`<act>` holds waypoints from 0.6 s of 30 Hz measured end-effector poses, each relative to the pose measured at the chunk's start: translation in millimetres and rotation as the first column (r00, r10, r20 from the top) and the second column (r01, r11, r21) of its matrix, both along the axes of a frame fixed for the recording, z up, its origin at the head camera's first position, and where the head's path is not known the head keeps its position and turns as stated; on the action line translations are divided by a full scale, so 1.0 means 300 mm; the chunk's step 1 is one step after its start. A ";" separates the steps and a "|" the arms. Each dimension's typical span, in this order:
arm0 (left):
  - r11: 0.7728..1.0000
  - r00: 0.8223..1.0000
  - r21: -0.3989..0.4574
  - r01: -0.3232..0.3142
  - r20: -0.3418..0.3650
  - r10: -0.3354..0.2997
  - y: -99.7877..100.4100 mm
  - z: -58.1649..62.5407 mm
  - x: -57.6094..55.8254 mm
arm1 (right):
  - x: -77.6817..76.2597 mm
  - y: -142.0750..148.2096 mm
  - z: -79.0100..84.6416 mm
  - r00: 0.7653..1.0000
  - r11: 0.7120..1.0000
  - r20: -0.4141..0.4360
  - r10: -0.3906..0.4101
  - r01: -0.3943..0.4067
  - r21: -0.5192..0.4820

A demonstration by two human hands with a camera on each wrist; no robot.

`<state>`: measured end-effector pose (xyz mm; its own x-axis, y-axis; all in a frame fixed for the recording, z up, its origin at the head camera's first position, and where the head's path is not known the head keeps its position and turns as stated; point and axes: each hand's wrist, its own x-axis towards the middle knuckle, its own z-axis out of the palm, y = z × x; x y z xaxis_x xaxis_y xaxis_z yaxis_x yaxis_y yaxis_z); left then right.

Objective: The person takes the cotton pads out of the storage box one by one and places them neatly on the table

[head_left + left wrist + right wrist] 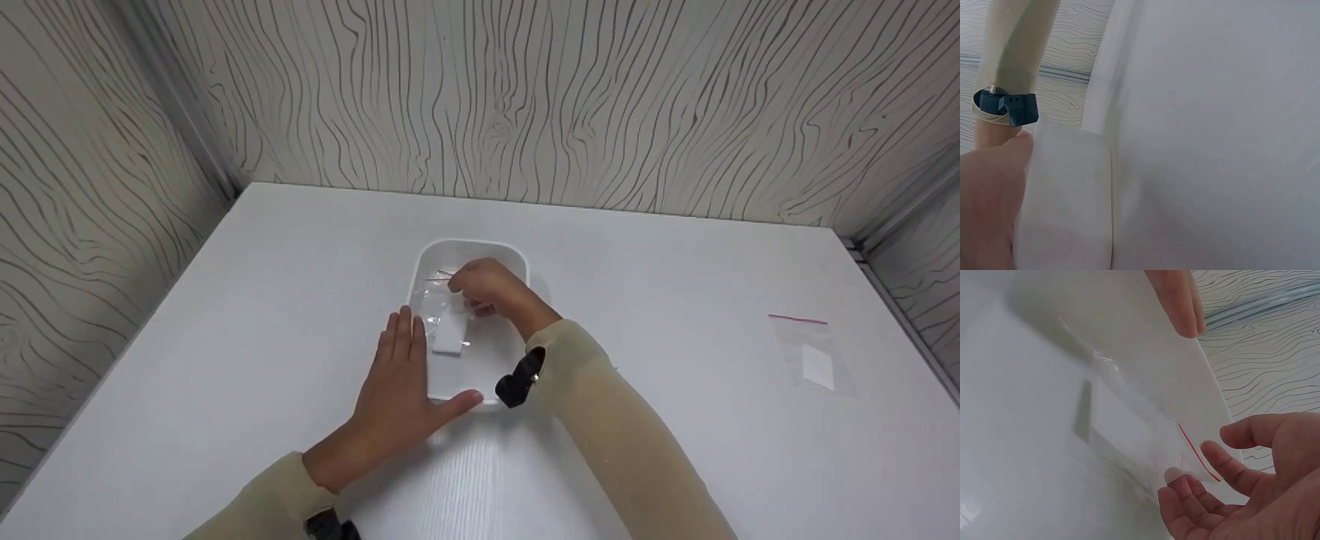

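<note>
A white tray with rounded corners stands in the middle of the table. My left hand lies along its left side, fingers straight, thumb over the near rim; in the left wrist view this hand is beside the outer wall. Inside the tray is a clear zip bag with a red seal line and a flat white piece in it. My right hand reaches into the tray, its curled fingers holding the bag's edge near the seal. More clear plastic shows under this bag.
Another clear zip bag with a pink-red seal and a white piece inside lies on the white table at the right. Wood-grain patterned panels rise behind the table and at both sides.
</note>
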<state>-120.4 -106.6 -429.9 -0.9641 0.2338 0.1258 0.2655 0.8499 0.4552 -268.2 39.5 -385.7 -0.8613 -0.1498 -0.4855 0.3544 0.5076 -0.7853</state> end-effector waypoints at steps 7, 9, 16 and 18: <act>1.000 1.000 0.004 0.002 -0.010 -0.002 -0.002 -0.004 -0.001 | -0.010 0.006 -0.013 0.985 0.974 -0.034 0.168 -0.160 0.161; 1.000 1.000 -0.001 -0.001 -0.012 0.001 -0.004 -0.005 -0.001 | -0.012 0.007 -0.015 0.976 0.956 -0.042 0.214 -0.201 0.214; 1.000 1.000 -0.019 -0.002 -0.016 0.002 -0.003 -0.005 -0.002 | -0.008 0.010 -0.003 0.972 0.955 -0.070 0.223 -0.203 0.216; 1.000 1.000 -0.020 0.000 -0.013 0.000 -0.002 -0.004 -0.002 | -0.006 0.013 -0.001 0.982 0.975 -0.066 0.176 -0.165 0.145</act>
<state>-121.1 -107.2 -431.1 -0.9625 0.2363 0.1332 0.2710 0.8590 0.4344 -269.9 43.4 -386.2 -0.8649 -0.2337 -0.4442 0.1936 0.6612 -0.7248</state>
